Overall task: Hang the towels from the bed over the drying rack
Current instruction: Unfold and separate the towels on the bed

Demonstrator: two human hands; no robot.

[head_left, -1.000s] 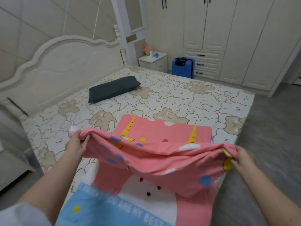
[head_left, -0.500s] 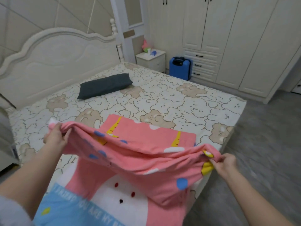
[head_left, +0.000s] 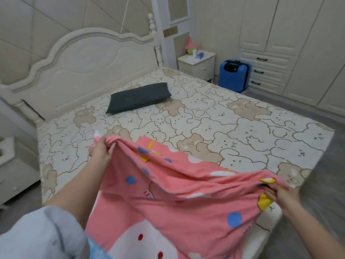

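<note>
A large pink towel (head_left: pixel 177 206) with blue dots, yellow shapes and a white cartoon figure is lifted off the near end of the bed (head_left: pixel 214 124). My left hand (head_left: pixel 99 151) grips its bunched left corner above the bear-print sheet. My right hand (head_left: pixel 281 195) grips the opposite corner near the bed's right edge. The towel sags between my hands and its lower part drapes toward me. No drying rack is in view.
A dark grey pillow (head_left: pixel 139 98) lies near the white headboard (head_left: pixel 84 64). A nightstand (head_left: pixel 197 65) and a blue suitcase (head_left: pixel 234 75) stand by the white wardrobe (head_left: pixel 291 43). Grey floor runs along the bed's right side. A white cabinet (head_left: pixel 16 169) is at left.
The towel has come further off the bed and toward me, with less of it lying flat on the sheet. Both hands keep their grip; the view has swung so the bed sits more to the right.
</note>
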